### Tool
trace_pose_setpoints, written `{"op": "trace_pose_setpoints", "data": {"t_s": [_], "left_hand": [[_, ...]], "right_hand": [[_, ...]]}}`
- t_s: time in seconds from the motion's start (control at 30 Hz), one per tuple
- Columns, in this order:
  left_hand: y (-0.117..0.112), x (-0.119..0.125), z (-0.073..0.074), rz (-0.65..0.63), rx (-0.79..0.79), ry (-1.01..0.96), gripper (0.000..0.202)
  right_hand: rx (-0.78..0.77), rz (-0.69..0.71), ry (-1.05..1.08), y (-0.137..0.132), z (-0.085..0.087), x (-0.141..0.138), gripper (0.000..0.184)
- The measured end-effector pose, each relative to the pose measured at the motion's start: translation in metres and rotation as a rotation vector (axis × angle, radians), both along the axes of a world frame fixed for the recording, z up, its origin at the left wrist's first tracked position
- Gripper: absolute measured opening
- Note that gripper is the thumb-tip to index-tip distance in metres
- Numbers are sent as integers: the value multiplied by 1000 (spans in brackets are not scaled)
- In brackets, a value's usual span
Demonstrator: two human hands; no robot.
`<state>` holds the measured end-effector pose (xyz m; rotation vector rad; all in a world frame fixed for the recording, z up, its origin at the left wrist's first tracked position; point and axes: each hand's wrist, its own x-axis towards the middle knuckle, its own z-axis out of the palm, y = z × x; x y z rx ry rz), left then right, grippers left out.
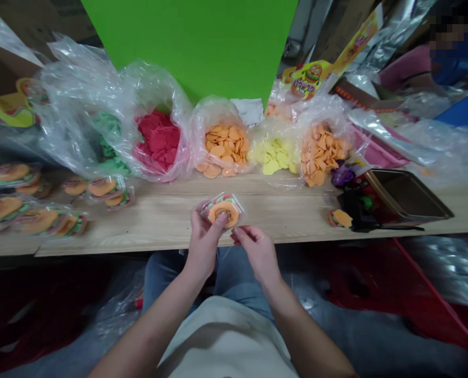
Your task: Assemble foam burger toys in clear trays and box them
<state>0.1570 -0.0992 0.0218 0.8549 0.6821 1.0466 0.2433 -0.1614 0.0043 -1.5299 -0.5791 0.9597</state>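
A toy burger (228, 210) in a clear plastic pack, with an orange printed bun top and green and red edges, is held above the table's front edge. My left hand (206, 233) grips it from the left, thumb across its face. Just below the pack's right corner, my right hand (255, 244) has its thumb and fingers pinched together; whether they hold the pack's edge or something small is hard to see. Behind my hands stand bags of orange round pieces (226, 144) and yellow pieces (275, 156).
Several packed toy burgers (40, 220) lie on the table (158, 215) at left. Bags of red pieces (158, 139), green pieces (110, 136) and more orange pieces (322, 152) line the back, before a green panel (194, 47). A brown bin (407, 194) and a loose burger (341, 218) stand right.
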Motion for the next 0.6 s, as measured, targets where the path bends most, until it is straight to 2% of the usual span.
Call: {"op": "trace_pose_setpoints", "data": {"t_s": [0.17,0.27,0.33,0.4,0.47,0.5,0.53,0.6], "left_hand": [[0,-3,-1,-64,-74,-51,37],[-1,-1,0,-102,-95,-39,34],[2,-2,-1,-127,-87,-3,32],[13,-9,-6,-165,-87,70,33],[34,-23,-16,-135,-112,239,35],[50,-33,-22,-71,-133,362,35],[67,-42,-28,47,-144,545,35],[107,-60,-41,118,-151,667,36]], "right_hand": [[41,-20,18,-3,-6,2,20],[135,24,118,-1,-13,5,16],[197,88,82,2,-20,7,14],[204,233,-80,1,-29,7,18],[164,452,-359,-7,-38,10,21],[132,555,-516,-12,-42,15,21],[86,624,-663,-18,-46,23,20],[-84,615,-909,-28,-49,56,18]]}}
